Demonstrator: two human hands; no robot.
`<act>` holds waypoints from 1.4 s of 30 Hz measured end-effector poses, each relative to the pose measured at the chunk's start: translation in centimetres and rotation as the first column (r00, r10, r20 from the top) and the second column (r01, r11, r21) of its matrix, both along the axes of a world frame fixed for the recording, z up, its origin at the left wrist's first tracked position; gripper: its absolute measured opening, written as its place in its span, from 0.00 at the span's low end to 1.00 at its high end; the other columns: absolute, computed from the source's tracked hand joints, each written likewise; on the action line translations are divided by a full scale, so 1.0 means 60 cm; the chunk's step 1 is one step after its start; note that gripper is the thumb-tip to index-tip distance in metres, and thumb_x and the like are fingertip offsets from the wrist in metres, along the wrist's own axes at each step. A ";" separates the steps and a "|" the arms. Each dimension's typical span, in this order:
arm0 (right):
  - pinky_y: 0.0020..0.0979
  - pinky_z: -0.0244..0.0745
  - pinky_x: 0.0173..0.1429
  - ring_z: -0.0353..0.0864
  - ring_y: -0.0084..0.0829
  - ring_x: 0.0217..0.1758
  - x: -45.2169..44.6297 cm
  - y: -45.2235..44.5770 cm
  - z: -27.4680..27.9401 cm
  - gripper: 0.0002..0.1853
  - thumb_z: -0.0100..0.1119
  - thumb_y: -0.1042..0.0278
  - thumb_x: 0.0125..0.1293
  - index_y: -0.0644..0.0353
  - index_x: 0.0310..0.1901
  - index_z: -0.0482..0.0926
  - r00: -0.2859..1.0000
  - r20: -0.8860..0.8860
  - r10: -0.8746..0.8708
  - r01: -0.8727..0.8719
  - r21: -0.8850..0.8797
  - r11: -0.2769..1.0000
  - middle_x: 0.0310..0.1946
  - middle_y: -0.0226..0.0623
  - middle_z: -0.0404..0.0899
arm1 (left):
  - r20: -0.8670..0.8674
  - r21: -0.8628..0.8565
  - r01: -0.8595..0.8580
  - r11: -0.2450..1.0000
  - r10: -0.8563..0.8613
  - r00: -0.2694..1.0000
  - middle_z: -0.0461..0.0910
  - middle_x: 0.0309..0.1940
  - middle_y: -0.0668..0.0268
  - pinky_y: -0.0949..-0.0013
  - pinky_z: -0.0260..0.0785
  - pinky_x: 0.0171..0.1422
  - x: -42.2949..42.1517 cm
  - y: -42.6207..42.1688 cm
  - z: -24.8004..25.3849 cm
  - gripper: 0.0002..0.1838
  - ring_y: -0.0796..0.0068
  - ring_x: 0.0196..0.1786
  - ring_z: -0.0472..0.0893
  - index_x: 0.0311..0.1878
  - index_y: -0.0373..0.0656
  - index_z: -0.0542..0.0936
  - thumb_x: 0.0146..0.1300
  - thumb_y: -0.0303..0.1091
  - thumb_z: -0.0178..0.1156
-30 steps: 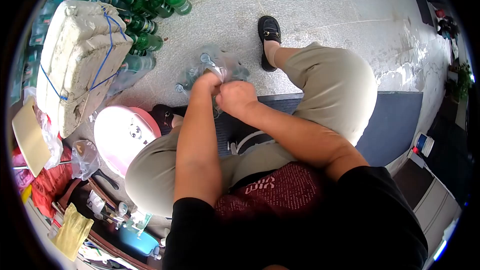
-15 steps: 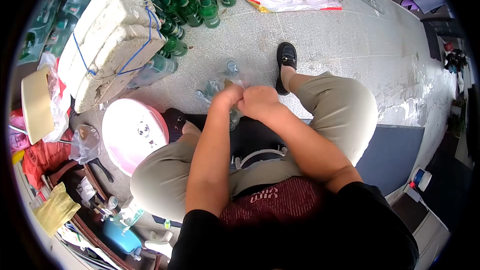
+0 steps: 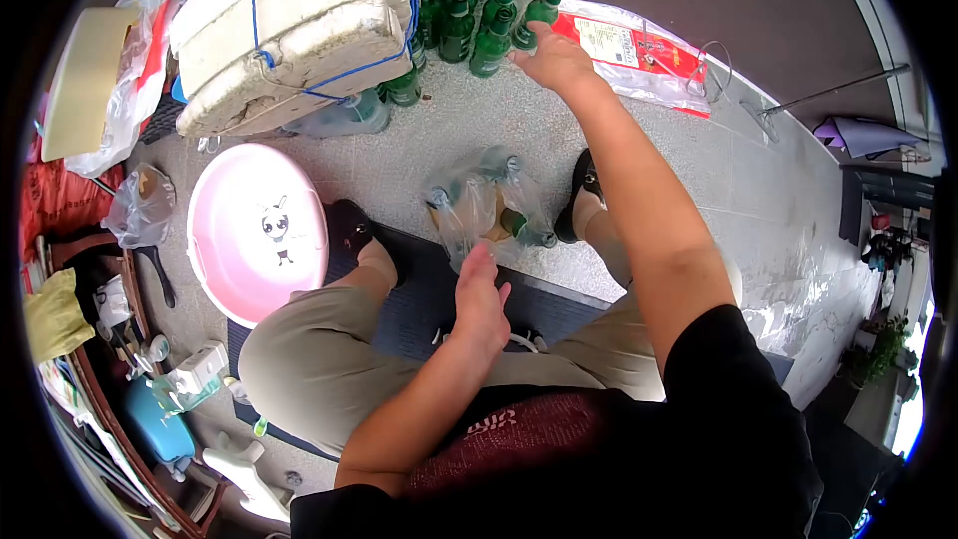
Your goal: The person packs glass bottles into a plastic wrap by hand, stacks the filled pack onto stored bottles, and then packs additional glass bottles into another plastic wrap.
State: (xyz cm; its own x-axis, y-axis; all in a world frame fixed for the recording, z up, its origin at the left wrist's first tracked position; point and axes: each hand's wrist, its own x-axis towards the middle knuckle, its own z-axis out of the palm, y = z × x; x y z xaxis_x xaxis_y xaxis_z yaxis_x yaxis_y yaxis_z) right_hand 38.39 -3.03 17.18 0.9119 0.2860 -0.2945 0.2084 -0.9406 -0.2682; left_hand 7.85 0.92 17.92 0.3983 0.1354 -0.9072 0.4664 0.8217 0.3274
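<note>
A clear plastic bag (image 3: 464, 205) with several bottles in it lies on the floor between the feet; one green bottle (image 3: 512, 222) shows inside. My left hand (image 3: 481, 304) is just below the bag's near edge, fingers apart, holding nothing. My right hand (image 3: 552, 58) reaches far forward, its fingers spread beside the nearest standing green bottles. One green bottle (image 3: 541, 16) stands right behind its fingertips; whether they touch is unclear. Another green bottle (image 3: 491, 45) stands just left of the hand.
White foam blocks (image 3: 299, 30) tied with blue cord stand at the upper left. A pink basin (image 3: 257, 235) sits by the left foot. A red and white plastic sheet (image 3: 639, 55) lies at the back, near a metal stand (image 3: 833, 90). A dark mat (image 3: 419, 289) lies underfoot.
Both hands have parted at the bag. My right hand has moved forward to the green bottles and opened; my left hand has opened near the bag. The view has shifted.
</note>
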 end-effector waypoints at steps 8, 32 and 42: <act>0.40 0.72 0.58 0.75 0.42 0.57 0.144 0.084 -0.140 0.26 0.60 0.53 0.60 0.55 0.56 0.67 0.980 0.086 0.179 -0.159 -0.203 0.966 0.52 0.47 0.76 | 0.085 -0.177 -0.097 0.979 0.113 0.990 0.59 0.66 0.65 0.64 0.53 0.67 0.029 -0.023 -0.001 0.29 0.73 0.62 0.63 0.69 0.45 0.58 0.65 0.37 0.49; 0.31 0.72 0.33 0.77 0.30 0.25 -0.296 -0.144 0.339 0.14 0.62 0.62 0.59 0.59 0.44 0.75 0.962 0.215 0.169 -0.225 0.271 0.936 0.23 0.40 0.78 | 0.042 0.776 -0.109 0.621 0.121 0.992 0.75 0.49 0.52 0.63 0.64 0.57 0.032 0.058 -0.194 0.22 0.57 0.51 0.75 0.51 0.34 0.72 0.69 0.46 0.44; 0.41 0.75 0.41 0.80 0.48 0.36 -0.393 -0.131 0.240 0.12 0.60 0.69 0.58 0.57 0.44 0.73 0.870 0.231 0.435 -0.477 0.176 0.861 0.34 0.45 0.79 | -0.067 0.562 0.295 0.773 -0.313 0.948 0.78 0.48 0.47 0.60 0.63 0.61 -0.015 0.056 -0.259 0.42 0.52 0.55 0.75 0.46 0.34 0.81 0.55 0.71 0.48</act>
